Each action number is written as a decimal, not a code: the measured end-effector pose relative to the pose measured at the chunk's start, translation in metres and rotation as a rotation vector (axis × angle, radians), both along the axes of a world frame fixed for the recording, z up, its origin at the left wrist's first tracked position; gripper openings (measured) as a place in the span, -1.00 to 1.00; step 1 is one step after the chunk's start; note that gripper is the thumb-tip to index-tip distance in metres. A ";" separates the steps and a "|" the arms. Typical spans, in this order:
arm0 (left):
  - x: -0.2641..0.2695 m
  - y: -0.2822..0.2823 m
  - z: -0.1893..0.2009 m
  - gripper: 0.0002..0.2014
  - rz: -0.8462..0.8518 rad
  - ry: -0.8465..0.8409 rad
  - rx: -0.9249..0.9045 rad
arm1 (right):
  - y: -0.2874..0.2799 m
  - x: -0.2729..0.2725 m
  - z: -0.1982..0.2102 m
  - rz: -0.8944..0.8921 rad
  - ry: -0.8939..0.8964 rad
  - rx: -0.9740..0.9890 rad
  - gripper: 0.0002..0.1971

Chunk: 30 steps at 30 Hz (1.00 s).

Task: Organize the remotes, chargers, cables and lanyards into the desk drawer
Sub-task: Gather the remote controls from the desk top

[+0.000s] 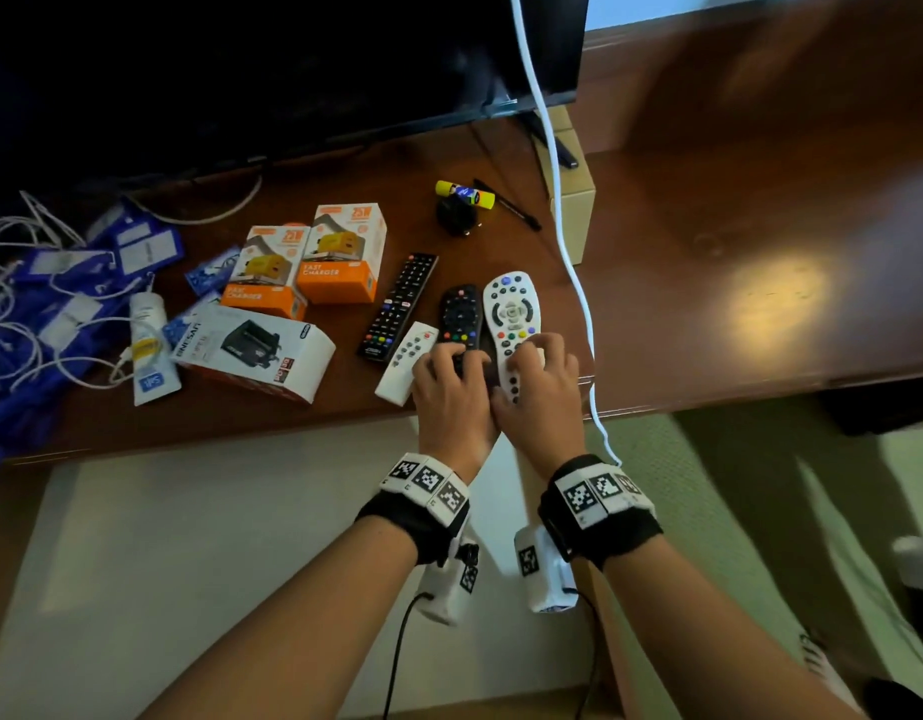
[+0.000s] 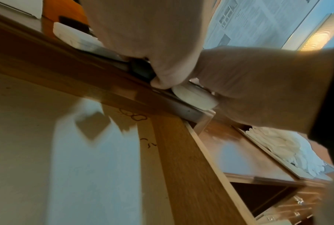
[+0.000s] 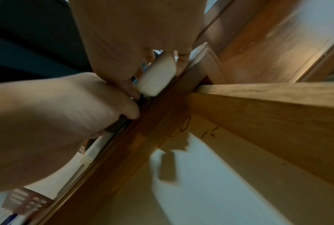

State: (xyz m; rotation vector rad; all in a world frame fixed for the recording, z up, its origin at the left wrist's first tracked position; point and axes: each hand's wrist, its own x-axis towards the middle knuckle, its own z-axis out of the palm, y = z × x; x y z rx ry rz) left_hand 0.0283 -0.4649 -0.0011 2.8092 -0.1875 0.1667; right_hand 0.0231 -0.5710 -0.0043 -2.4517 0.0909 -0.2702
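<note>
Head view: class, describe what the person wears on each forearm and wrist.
Forearms bare, no sleeves. Behind the left hand and the right hand each wrist carries a black band topped with white blocks bearing black square markers. A white camera unit with a black cable hangs under each.

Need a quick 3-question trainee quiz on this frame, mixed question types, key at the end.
1. True or false: the right hand grips the white rounded remote.
2. How many remotes lie on the desk?
A) two B) four C) six
3. Fill in: the left hand grips the near end of the short ___ remote.

Key
1. True
2. B: the long black remote, the slim white remote, and the two being gripped.
3. black
</note>
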 end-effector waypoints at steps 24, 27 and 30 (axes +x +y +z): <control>-0.107 0.045 0.012 -0.46 -0.005 0.384 -0.395 | 0.006 -0.115 -0.015 -0.240 0.440 0.963 -0.39; -0.133 0.054 -0.004 -0.47 0.006 0.466 -0.400 | 0.015 -0.129 -0.026 -0.283 0.509 0.876 -0.52; -0.143 0.059 -0.021 -0.47 0.038 0.539 -0.389 | 0.024 -0.131 -0.040 -0.345 0.610 0.758 -0.56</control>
